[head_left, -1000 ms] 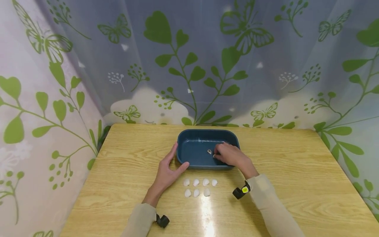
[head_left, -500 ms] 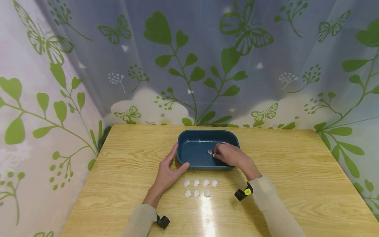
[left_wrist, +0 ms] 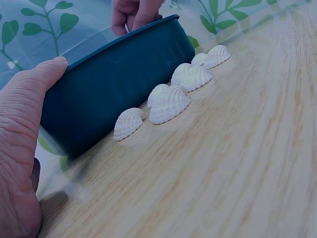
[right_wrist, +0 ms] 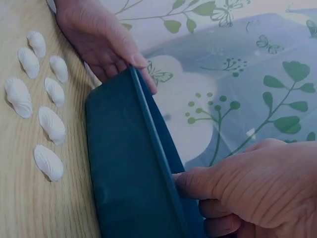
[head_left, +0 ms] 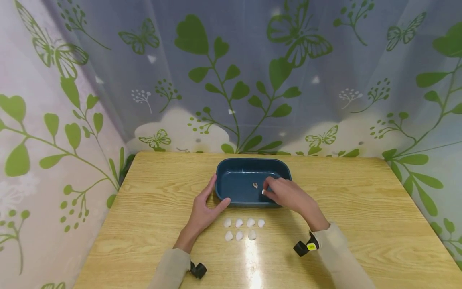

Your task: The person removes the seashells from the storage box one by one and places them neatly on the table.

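Note:
My left hand (head_left: 203,210) braces the left front corner of a dark blue rectangular basin (head_left: 234,192), its thumb against the front wall and its fingers, extended, along the left end. Inside the basin, my right hand (head_left: 288,195) pinches a small white seashell (head_left: 263,192) between thumb and forefinger; the fingers hide most of it. One more shell (head_left: 255,185), showing a brownish inner side, lies on the basin floor. In the right wrist view, the basin wall (right_wrist: 124,148) conceals the fingertips of the right hand (right_wrist: 262,188).
Several white ribbed seashells (head_left: 239,222) lie in two rows on the wooden table (head_left: 144,228), just in front of the basin. They appear close up in the left wrist view, ribbed shells (left_wrist: 170,105). A leaf-patterned curtain (head_left: 252,120) hangs behind the table.
My right hand has risen slightly off the basin floor and shifted a little right and toward me, with a shell at its fingertips. The left hand and basin have stayed put.

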`<state>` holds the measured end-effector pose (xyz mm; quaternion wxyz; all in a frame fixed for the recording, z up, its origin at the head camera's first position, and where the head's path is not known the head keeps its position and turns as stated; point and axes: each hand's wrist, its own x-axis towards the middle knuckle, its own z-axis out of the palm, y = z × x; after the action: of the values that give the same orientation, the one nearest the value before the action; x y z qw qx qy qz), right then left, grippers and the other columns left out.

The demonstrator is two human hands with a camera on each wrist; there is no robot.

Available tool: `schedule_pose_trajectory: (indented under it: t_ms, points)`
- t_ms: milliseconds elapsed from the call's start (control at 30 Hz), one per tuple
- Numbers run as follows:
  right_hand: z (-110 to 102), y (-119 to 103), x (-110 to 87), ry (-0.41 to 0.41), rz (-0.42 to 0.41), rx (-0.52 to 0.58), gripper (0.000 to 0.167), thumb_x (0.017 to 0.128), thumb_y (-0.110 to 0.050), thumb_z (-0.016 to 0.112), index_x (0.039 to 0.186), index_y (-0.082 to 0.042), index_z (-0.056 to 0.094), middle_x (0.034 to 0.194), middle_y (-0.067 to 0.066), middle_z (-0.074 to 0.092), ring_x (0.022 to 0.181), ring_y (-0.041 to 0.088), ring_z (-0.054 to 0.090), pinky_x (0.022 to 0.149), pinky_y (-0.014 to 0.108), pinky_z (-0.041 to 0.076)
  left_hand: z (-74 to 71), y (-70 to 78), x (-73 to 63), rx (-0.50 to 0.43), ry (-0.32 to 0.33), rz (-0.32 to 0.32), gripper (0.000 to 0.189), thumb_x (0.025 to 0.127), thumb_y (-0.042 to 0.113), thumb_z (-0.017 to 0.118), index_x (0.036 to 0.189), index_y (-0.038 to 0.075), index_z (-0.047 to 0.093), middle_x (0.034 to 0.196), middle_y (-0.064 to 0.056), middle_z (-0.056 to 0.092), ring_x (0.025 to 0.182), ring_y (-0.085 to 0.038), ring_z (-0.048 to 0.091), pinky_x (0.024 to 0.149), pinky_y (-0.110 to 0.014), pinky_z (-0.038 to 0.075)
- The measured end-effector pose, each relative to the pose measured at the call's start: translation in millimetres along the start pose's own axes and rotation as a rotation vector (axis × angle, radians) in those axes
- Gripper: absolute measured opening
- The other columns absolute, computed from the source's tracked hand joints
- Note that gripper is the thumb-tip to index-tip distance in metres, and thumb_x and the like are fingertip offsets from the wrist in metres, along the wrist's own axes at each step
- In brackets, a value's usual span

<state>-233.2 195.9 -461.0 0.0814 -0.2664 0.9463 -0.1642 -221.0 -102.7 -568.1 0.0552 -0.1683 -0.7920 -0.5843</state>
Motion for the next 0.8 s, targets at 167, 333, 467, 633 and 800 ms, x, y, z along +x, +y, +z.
schedule_pose_trajectory:
  t_ms: [167,333,467,633,800]
  points:
    - [-2,-6,-15.5,0.041,-0.017,-0.005,0.016,0.105,-0.017,0.066,0.114,-0.004,0.066,0.071,-0.009,0.055,0.054,0.004,0.045,0.052,0.023,0.041,0.4,0.3,-0.3,-0.004,-0.002,-0.005,0.089,0.094,0.030,0.081,0.166,0.020,0.031,0.169,0.007,0.030,0.156,-0.015,0.027,0.127,-0.044,0.026]
    - [-4,-14,-29.4,0.081,-0.042,-0.030,0.017,0.103,-0.018,0.068,0.114,-0.005,0.066,0.072,-0.011,0.055,0.053,0.002,0.042,0.052,0.022,0.040,-0.6,1.9,-0.5,-0.006,0.000,-0.006,0.088,0.094,0.030,0.081,0.166,0.018,0.031,0.169,0.004,0.031,0.156,-0.016,0.027,0.127,-0.044,0.025]
    - [-1,-17,-38.8,0.089,-0.061,-0.036,0.014,0.103,-0.017,0.068,0.113,-0.006,0.067,0.072,-0.011,0.055,0.053,0.001,0.038,0.051,0.021,0.037,-1.1,2.7,-0.7,-0.006,-0.002,-0.009,0.089,0.094,0.030,0.081,0.166,0.018,0.031,0.169,0.003,0.031,0.156,-0.017,0.027,0.127,-0.045,0.025]
    - [6,-19,-48.7,0.079,-0.072,-0.002,0.011,0.103,-0.015,0.068,0.110,-0.007,0.067,0.084,-0.007,0.064,0.058,0.000,0.042,0.054,0.020,0.040,-0.6,2.0,-0.3,-0.003,0.000,-0.016,0.088,0.094,0.031,0.081,0.166,0.018,0.031,0.169,0.005,0.030,0.156,-0.015,0.027,0.128,-0.044,0.025]
    - [13,-18,-57.0,0.043,-0.049,0.012,0.009,0.103,-0.015,0.068,0.108,-0.008,0.066,0.084,-0.006,0.066,0.061,0.000,0.046,0.057,0.022,0.043,0.0,1.2,0.1,-0.006,0.004,-0.010,0.088,0.094,0.032,0.081,0.166,0.020,0.032,0.169,0.006,0.031,0.156,-0.016,0.028,0.127,-0.044,0.026]
